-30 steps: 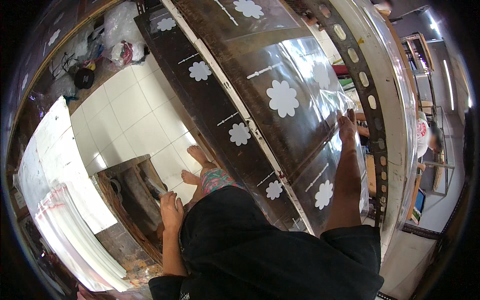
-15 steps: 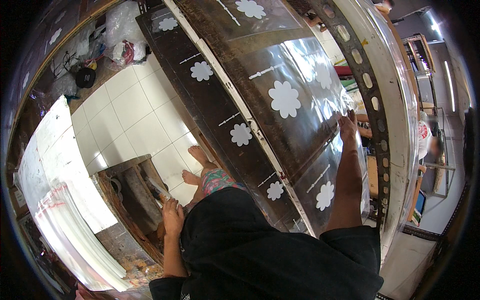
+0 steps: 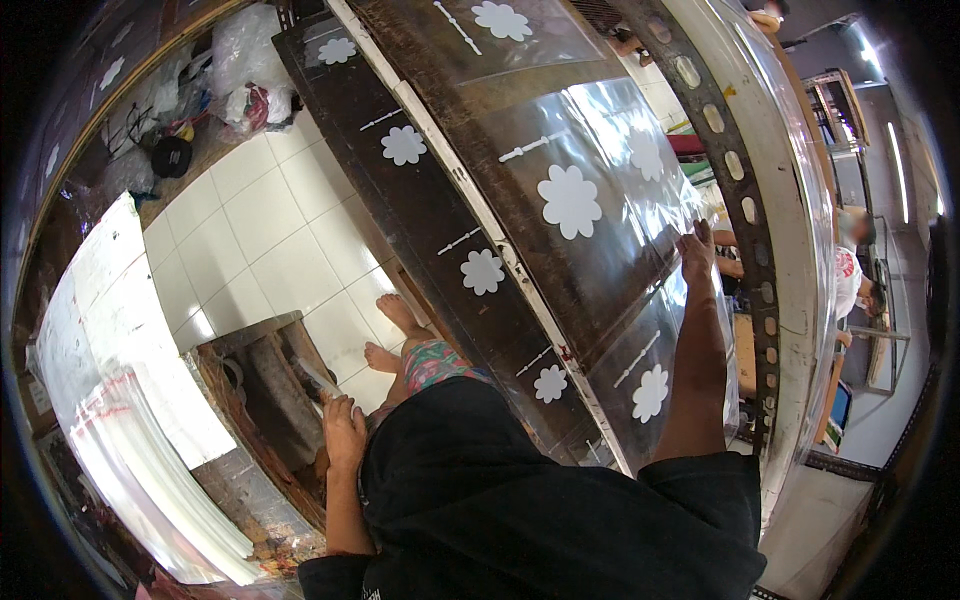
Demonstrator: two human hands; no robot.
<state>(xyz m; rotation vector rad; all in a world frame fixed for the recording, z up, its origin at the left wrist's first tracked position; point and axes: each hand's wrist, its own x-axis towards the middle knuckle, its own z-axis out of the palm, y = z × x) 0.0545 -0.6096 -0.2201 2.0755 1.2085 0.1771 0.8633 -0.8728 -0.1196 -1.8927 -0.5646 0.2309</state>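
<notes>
A clear plastic sheet [image 3: 610, 210] printed with white flowers and short white dashes lies over a dark brown table [image 3: 440, 230] on the right. The floor tiles [image 3: 270, 240] at left are plain white. Near the bottom, the person's shirt [image 3: 520, 500] is black and the shorts [image 3: 435, 362] are patterned pink and green. Stacked clear bags [image 3: 130, 400] at near left look whitish.

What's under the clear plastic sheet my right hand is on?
Under the clear sheet by the right hand: a dark table, showing through. White flower prints and glare hide patches of it.
</notes>
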